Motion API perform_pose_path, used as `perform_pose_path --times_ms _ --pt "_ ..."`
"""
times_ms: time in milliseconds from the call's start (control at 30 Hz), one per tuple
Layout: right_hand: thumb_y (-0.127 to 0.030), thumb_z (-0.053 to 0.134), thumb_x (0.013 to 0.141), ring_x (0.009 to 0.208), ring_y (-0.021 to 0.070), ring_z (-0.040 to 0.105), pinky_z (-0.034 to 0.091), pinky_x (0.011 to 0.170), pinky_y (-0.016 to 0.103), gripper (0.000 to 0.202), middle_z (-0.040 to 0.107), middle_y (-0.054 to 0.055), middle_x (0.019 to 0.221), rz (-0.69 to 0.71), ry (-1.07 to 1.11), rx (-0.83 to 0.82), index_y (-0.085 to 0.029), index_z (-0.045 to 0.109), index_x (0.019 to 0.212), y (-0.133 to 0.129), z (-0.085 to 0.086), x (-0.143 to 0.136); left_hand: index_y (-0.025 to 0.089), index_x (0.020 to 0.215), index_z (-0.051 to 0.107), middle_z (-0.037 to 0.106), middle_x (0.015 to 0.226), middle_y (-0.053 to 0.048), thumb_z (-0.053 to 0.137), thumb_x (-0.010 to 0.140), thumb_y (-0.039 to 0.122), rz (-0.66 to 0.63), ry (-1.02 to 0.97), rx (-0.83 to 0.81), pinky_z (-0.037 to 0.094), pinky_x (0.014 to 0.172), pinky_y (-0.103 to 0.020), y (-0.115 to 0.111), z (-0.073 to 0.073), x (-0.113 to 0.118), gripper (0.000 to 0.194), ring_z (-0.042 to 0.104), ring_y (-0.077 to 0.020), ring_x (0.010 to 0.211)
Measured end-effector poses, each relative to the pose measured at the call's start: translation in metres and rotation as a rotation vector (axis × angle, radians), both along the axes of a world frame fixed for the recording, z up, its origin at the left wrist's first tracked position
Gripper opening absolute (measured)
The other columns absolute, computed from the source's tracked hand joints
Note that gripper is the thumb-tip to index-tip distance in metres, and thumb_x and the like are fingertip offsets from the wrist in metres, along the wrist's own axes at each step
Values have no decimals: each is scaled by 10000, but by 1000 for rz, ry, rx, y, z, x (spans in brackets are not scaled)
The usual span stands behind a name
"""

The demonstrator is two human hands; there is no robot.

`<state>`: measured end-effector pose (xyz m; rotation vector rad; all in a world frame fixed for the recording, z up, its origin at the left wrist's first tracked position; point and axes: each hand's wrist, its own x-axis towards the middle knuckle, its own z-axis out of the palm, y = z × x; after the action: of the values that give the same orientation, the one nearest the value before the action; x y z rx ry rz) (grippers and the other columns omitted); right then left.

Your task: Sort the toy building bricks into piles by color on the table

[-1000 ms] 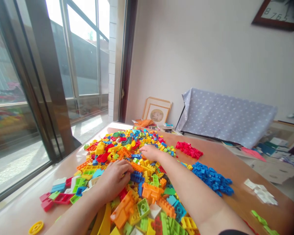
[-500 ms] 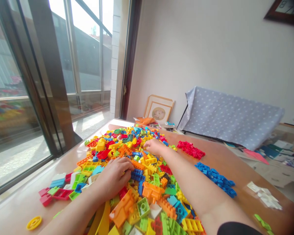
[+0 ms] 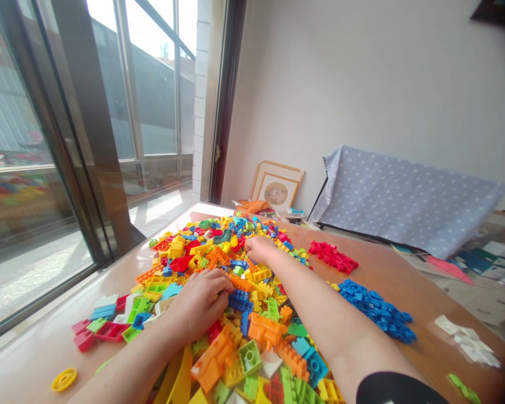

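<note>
A large heap of mixed plastic building bricks (image 3: 231, 261) spreads over the table, in red, yellow, blue, green and orange. My left hand (image 3: 206, 294) rests on its near side with fingers curled, beside a dark blue brick (image 3: 240, 301). Whatever lies under those fingers is hidden. Farther out, my right hand (image 3: 260, 249) reaches into the middle of the heap, fingers bent together in a pinch. Its fingertips are too small and partly covered to show what they grip. Large orange bricks (image 3: 214, 358) and a green brick (image 3: 249, 357) lie close in front of me.
On the right of the brown table (image 3: 387, 259) are separate piles of red bricks (image 3: 333, 257), blue bricks (image 3: 374, 310) and white bricks (image 3: 467, 339), plus a few light green pieces (image 3: 463, 387). A yellow ring (image 3: 64, 380) lies at the left. Glass panels border the left side.
The view has shifted slightly, moving the scene a little to the right. My right hand has drawn slightly left relative to the heap; my left hand stays in place beside the blue brick.
</note>
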<state>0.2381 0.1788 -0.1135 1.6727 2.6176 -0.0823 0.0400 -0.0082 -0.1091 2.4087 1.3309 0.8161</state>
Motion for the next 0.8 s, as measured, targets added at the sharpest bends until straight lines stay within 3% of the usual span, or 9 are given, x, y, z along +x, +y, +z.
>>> perform_pose_path --times_ms 267,467,633,800 --pt "-257 674 771 869 222 671 426 684 262 110 757 69 924 -46 70 11 -226 760 833 -6 4 5 258 943 719 715 1040 -46 514 926 208 16 0 -5 507 887 -347 -1 -2 0 213 649 -221 983" --pt "-317 635 814 741 161 633 383 614 229 154 736 17 798 -100 226 44 -209 739 846 -21 26 39 258 948 729 718 1044 -61 499 945 237 0 -4 17 513 882 -347 0 -4 -2 231 657 -227 990" --pt "-329 595 821 681 147 608 368 577 225 172 690 -8 722 -143 503 88 -200 707 840 -74 37 103 257 960 725 715 1050 -50 501 955 250 -18 7 20 507 873 -335 3 -6 -4 224 656 -213 965" --pt "-368 575 830 627 147 574 361 545 233 200 656 -16 676 -271 614 78 -205 689 828 -155 28 177 249 966 729 718 1072 -59 492 963 276 -46 22 40 506 872 -322 8 -9 -6 238 660 -215 970"
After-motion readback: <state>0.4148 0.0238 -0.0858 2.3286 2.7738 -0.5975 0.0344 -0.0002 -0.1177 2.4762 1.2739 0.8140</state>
